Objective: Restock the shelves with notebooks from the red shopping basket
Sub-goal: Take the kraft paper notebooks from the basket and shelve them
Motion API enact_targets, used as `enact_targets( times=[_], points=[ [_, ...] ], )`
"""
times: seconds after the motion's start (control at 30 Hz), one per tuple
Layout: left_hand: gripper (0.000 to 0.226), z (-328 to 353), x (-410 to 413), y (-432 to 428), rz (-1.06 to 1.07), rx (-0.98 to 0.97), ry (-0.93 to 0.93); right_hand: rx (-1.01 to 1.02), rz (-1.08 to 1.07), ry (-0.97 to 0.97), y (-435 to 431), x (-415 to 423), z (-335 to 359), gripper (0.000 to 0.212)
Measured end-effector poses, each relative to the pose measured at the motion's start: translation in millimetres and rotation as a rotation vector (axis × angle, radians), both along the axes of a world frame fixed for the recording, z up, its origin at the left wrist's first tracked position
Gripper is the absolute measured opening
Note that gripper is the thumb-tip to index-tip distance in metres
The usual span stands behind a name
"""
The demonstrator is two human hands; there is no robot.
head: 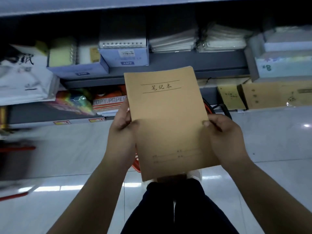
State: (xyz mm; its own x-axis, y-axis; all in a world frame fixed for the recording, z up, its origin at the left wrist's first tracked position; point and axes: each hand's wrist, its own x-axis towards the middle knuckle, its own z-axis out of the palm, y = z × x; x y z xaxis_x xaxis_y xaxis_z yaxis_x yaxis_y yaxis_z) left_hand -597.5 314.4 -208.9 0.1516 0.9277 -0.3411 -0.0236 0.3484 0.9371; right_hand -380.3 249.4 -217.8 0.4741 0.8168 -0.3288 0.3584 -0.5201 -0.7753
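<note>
Together both hands [172,132] outstretched, gripping brown notebook [168,119] edges, thumbs on cover

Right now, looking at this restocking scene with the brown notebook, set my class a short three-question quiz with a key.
1. True or false: the brown kraft-paper notebook lies flat on a shelf.
2. How many hands grip it?
3. The packs printed COPY PAPER sit on the notebook's: A) left, B) right?

Key:
1. False; it is held up in front of the shelves.
2. Two: left hand on its left edge, right hand on its right edge.
3. A.
</note>
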Motion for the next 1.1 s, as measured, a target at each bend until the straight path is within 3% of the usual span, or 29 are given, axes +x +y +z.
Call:
enact_targets(
  times=[0.2,0.67,0.8,1.1],
  points=[
    [0.072,47.7,0.7,-1.0,-0.047,-0.016,-0.178,0.060,-0.099,0.099,-9.2,1.3,45.8,0.023],
    [0.077,140.2,-16.5,-19.5,-0.245,0.049,-0.155,0.224,-0.207,0.191,-33.3,-10.5,131.7,0.032],
    [0.073,159.2,-19.7,-23.9,-0.244,0.047,-0.170,0.238,-0.250,0.201,-34.7,-12.6,146.8,0.019],
    [0.071,200.3,-22.3,-27.0,-0.271,0.062,-0.190,0.265,-0.331,0.237,-36.0,-18.1,189.3,0.016]
  ],
)
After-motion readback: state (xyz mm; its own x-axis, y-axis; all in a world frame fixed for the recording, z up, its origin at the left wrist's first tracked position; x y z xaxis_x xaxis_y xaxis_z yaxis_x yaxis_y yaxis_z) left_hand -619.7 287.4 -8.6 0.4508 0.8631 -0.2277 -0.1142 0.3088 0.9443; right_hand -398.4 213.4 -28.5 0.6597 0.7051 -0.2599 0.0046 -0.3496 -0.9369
